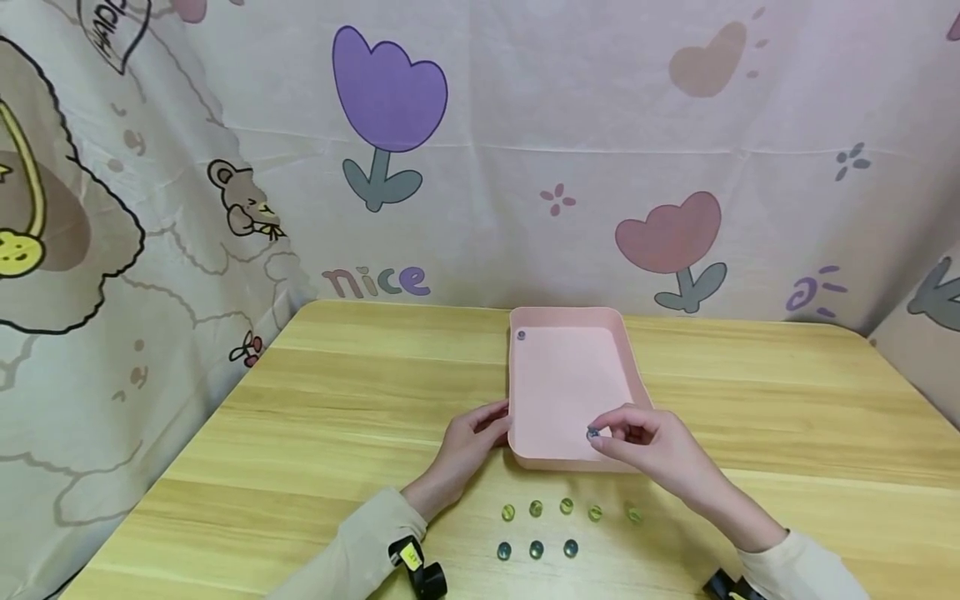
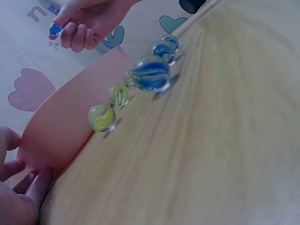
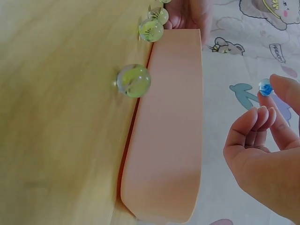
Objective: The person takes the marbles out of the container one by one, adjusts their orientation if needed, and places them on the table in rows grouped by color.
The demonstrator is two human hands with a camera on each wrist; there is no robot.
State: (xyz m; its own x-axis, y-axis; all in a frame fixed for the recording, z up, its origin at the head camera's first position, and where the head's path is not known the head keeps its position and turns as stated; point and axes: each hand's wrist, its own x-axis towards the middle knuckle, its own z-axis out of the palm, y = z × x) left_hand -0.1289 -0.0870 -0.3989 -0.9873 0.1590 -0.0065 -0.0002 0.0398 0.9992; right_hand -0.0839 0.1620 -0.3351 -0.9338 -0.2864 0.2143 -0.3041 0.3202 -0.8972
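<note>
Between thumb and index finger my right hand (image 1: 652,442) pinches a blue marble (image 1: 593,432) above the near right part of the pink tray (image 1: 573,465). The right wrist view shows that blue marble (image 3: 265,87) at the fingertips, apart from the tray. My left hand (image 1: 468,446) touches the outside of the tray's left wall; in the left wrist view its fingers (image 2: 40,187) rest against that wall (image 2: 70,117). Another blue marble (image 1: 521,335) lies inside the tray's far left corner. In front of the tray sit a row of several yellow-green marbles (image 1: 536,508) and three blue marbles (image 1: 536,549).
The wooden table (image 1: 360,392) extends to both sides of the tray. Behind it hangs a printed cloth (image 1: 510,233) with flowers and hearts, and it continues along the left side. Each wrist carries a black camera, such as the left one (image 1: 429,579).
</note>
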